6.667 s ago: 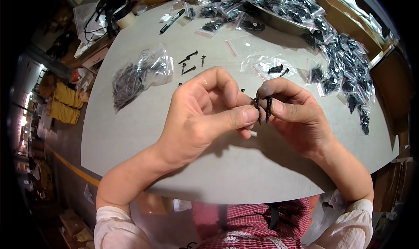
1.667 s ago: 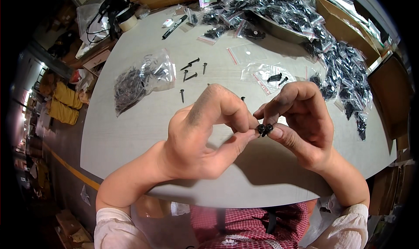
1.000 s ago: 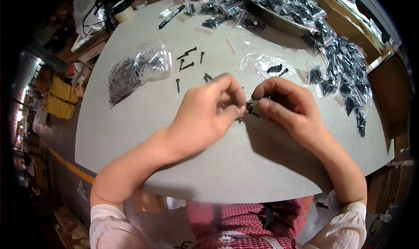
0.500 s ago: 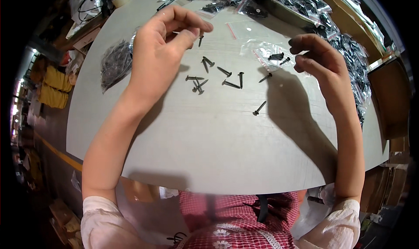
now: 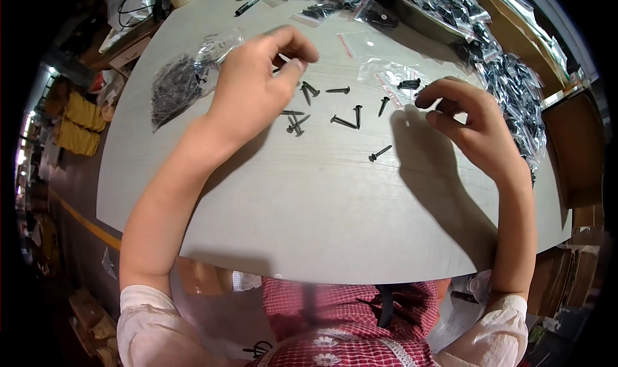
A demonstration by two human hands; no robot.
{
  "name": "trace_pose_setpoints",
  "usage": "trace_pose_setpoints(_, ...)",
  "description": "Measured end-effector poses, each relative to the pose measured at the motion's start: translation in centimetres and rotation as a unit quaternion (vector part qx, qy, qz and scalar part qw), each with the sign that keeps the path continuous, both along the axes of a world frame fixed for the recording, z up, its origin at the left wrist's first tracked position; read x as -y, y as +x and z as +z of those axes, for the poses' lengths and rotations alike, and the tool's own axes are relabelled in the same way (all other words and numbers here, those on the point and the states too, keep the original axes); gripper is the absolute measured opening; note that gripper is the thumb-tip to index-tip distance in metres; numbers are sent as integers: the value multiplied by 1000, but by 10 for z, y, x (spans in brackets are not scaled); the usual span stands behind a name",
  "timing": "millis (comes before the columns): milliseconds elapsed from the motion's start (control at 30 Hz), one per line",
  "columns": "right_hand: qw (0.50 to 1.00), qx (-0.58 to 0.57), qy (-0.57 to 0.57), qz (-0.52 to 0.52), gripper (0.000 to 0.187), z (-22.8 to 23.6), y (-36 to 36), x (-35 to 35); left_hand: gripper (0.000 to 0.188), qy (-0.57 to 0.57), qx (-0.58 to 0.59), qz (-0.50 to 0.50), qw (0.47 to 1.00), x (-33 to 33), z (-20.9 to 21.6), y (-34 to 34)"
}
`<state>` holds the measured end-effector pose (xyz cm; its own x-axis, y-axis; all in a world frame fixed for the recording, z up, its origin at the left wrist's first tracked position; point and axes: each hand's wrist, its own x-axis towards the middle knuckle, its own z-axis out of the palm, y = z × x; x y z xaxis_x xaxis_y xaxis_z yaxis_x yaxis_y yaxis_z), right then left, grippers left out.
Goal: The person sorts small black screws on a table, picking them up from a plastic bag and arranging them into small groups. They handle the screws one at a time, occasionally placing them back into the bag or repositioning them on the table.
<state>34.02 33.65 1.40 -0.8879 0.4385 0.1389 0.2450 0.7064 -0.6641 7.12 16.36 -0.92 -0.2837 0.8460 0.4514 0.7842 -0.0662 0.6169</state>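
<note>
My left hand (image 5: 261,77) hovers over the table left of a scatter of black screws. Its fingers are curled with the thumb tip apart from them, and nothing shows between them. Over the right side, my right hand (image 5: 467,116) has bent fingers, the thumb and forefinger spaced apart and no object visible in the gap. Close to its fingertips, a few black screws (image 5: 409,84) lie on a clear zip bag (image 5: 391,90). Between the hands lie loose screws, among them a lone screw (image 5: 380,153) nearest me and a crossed cluster (image 5: 297,124) by my left wrist.
A clear bag full of dark screws (image 5: 177,87) lies at the left. A flat zip bag (image 5: 358,43) and a black marker (image 5: 256,0) are farther back. Many filled small bags (image 5: 515,100) pile along the right edge, beside cardboard boxes (image 5: 534,29).
My left hand has moved slightly right and nearer me; my right hand has come lower and left, covering a screw by the bag. Several loose screws have shifted or turned.
</note>
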Motion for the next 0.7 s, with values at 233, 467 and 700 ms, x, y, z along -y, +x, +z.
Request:
trace_pose_setpoints(233, 964, -88, 235, 85, 30, -31, -19, 20, 15, 74, -125, -21, 989, -1, -5, 17)
trace_pose_setpoints(467, 963, -14, 263, 51, 17, -20, -10, 14, 12, 83, -181, -52, 979, 0, -5, 16)
trace_pose_setpoints(700, 986, -21, 165, 9, 12, 0, -3, 1, 15, 103, -208, -89, 968, 5, -1, 33)
